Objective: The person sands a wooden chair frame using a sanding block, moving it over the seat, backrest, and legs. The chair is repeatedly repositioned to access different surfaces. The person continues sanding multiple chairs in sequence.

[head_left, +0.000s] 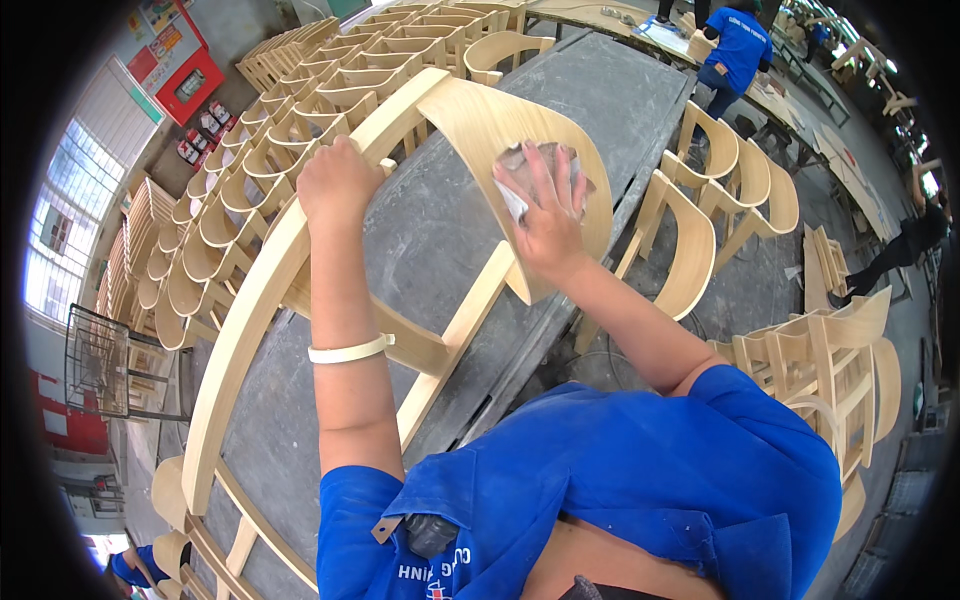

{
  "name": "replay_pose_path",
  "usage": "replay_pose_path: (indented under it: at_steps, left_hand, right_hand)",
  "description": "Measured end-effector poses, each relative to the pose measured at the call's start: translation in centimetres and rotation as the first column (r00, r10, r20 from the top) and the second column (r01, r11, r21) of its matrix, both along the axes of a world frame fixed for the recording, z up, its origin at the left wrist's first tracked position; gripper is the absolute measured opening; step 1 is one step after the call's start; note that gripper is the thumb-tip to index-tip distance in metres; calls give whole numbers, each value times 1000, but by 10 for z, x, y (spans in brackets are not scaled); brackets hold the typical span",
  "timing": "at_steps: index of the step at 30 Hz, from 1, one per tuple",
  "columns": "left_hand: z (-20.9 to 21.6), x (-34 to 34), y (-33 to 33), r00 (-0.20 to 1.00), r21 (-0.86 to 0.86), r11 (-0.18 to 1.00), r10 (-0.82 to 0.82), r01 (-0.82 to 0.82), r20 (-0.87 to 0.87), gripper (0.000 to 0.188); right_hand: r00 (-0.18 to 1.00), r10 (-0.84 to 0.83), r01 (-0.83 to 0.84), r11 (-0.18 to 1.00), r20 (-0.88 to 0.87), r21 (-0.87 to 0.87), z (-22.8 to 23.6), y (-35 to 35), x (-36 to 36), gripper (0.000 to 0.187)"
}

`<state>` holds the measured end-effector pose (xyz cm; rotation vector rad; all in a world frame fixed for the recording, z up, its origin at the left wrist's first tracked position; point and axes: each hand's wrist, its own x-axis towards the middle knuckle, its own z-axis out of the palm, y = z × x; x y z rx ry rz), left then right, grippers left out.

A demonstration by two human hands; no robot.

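A pale wooden chair frame with a curved backrest (520, 115) lies tilted on the dark grey worktable (430, 215). My left hand (340, 183) is closed around its long bent rail (250, 290) near the upper end. On the inner face of the backrest, my right hand (545, 215) presses a crumpled brownish sheet of sandpaper (515, 180), holding it under outstretched fingers. Part of the sheet shows between and beside the fingers. A straight wooden leg (470, 320) runs down from the backrest toward my body. My left forearm hides part of the frame.
Rows of similar chair frames (385, 75) stand beyond the table at the left. More frames (690, 230) are close by on the right, and others are stacked (825, 360) at the lower right. A co-worker in blue (738, 50) stands at a far bench.
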<state>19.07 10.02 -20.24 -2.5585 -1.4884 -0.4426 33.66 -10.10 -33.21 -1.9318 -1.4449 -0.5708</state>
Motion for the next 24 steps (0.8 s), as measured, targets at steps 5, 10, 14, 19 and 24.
replay_pose_path:
  at_steps: [5,10,14,19,24]
  left_hand:
    - [-1,-1,1,1000,5,1000,13,-13,-5,36]
    - [0,-1,2,999,34,999,-19,21,-37,36]
    - [0,0,2,1000,-7,1000,15,-14,7,34]
    - [-1,2,3,1000,-3,1000,0,0,5,34]
    - [2,3,-1,1000,-8,1000,12,-12,-8,34]
  right_hand:
    - [1000,-2,2,1000,29,-1,-3,-1,-3,62]
    - [1000,15,-16,999,16,48,-6,-1,-6,64]
    - [999,-13,12,1000,36,24,-9,2,-4,64]
    - [1000,9,-10,999,29,42,-14,1,-3,64]
    - [997,-6,0,996,72,85,-4,-1,-8,64]
